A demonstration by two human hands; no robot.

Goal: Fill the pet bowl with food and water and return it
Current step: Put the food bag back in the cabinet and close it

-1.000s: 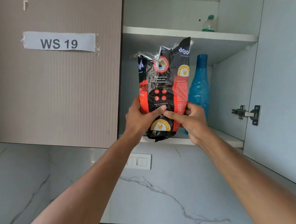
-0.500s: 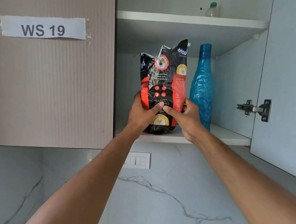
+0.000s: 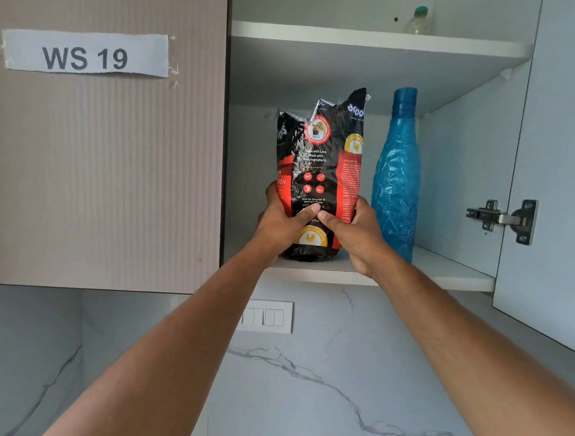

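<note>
A black and red pet food bag (image 3: 319,166) stands upright on the lower cabinet shelf (image 3: 443,269), its crumpled top open. My left hand (image 3: 281,222) grips its lower left side and my right hand (image 3: 353,233) grips its lower right side, thumbs meeting on the front. A blue textured water bottle (image 3: 396,177) stands just right of the bag on the same shelf. No pet bowl is in view.
The right cabinet door (image 3: 555,165) hangs open on a metal hinge (image 3: 502,219). The left door (image 3: 98,174), labelled WS 19, is closed. A small clear bottle (image 3: 418,21) sits on the upper shelf. A switch plate (image 3: 267,316) is on the marble wall below.
The bag has gone from held in front of the shelf edge to standing on the shelf, deeper in the cabinet beside the blue bottle. Both hands still hold it.
</note>
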